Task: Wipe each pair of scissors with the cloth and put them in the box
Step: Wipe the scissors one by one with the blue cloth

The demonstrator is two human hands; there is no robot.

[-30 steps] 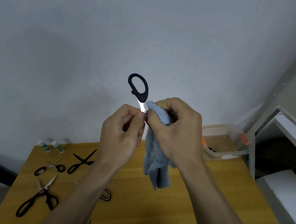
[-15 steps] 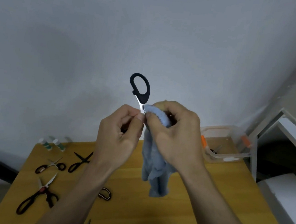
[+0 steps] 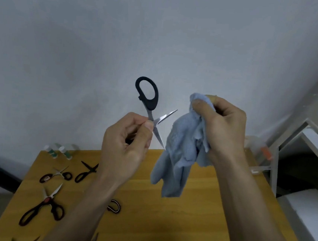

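Held up before the wall, the scissors [image 3: 151, 111] are pinched near the pivot by the left hand [image 3: 126, 148], blades spread so each edge can be reached. A cloth [image 3: 180, 151] is gripped bunched in the right hand [image 3: 225, 130], just beside the blades and apart from them. Other scissors [image 3: 47, 204] are left along the tabletop's [image 3: 163, 227] left edge, presumably unwiped; the box [image 3: 258, 147] is partly hidden at the far right corner.

Plain pale grey wall [image 3: 162, 33], wooden table [image 3: 194, 211] against it, white shelving unit [image 3: 311, 139] at right
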